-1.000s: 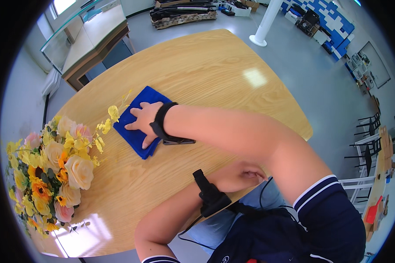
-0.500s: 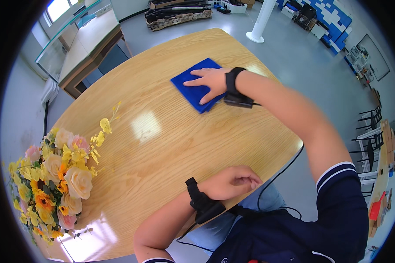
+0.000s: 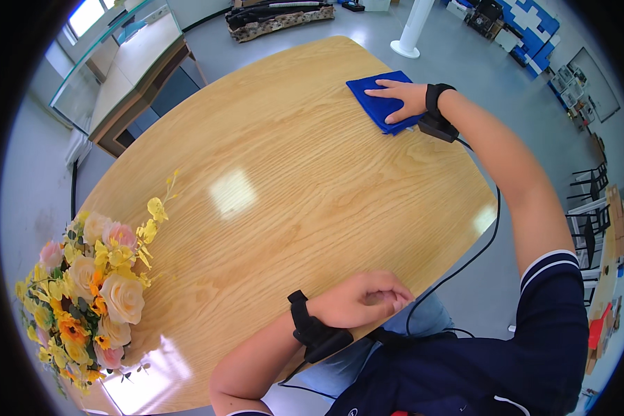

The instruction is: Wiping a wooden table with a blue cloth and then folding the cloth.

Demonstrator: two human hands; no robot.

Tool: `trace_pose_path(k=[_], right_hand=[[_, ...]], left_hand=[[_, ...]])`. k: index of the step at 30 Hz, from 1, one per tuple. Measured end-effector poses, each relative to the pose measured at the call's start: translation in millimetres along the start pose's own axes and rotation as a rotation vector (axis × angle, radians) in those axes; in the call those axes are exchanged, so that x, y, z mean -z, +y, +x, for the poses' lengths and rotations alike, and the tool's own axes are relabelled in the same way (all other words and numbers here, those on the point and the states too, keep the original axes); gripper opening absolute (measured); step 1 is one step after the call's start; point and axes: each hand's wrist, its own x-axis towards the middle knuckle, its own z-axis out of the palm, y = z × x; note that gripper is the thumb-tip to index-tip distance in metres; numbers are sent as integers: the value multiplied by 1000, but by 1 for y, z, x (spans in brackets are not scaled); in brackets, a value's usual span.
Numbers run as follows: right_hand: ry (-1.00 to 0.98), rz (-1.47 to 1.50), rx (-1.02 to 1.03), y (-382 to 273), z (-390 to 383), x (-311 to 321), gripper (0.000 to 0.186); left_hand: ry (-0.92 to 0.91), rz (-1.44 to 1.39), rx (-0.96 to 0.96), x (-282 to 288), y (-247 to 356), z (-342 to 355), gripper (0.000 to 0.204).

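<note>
— Head view first: where is the right hand (image 3: 403, 98)?

— Far right of the wooden table (image 3: 277, 208), close to its rim. It lies flat, palm down, on a blue cloth (image 3: 379, 101), fingers (image 3: 381, 90) stretched out and pointing left. It presses the cloth rather than gripping it.

— And the cloth itself?

— Folded, roughly square, lying flat on the tabletop at the far right edge, partly under the hand. A black wrist strap (image 3: 438, 111) sits on that arm, just right of the cloth, and a black cable (image 3: 489, 229) runs from it down toward the person's body.

— The left hand (image 3: 362, 299)?

— At the near edge of the table, resting on the wood, fingers curled into a loose fist. It holds nothing that I can see. It wears a black wrist strap too.

— Anything else on the table?

— A flower bouquet (image 3: 90, 284) at the near left, yellow, cream, pink and orange, well apart from both hands. A bright window glare lies on the wood between it and the cloth.

— Beyond the table?

— A glass-topped desk (image 3: 128, 66) far left and a white pillar (image 3: 412, 28) on the grey floor, far right.
</note>
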Motion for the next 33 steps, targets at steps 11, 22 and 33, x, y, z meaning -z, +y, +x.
trace_pose_path(k=[11, 22, 33], right_hand=[[-24, -20, 0, 0, 3, 0, 84], [-6, -60, -10, -19, 6, 1, 83], [118, -195, 138, -146, 44, 2, 81]], left_hand=[[-34, -86, 62, 3, -2, -1, 27], [-96, -134, 159, 6, -14, 9, 30], [-66, -53, 73, 5, -12, 14, 32]])
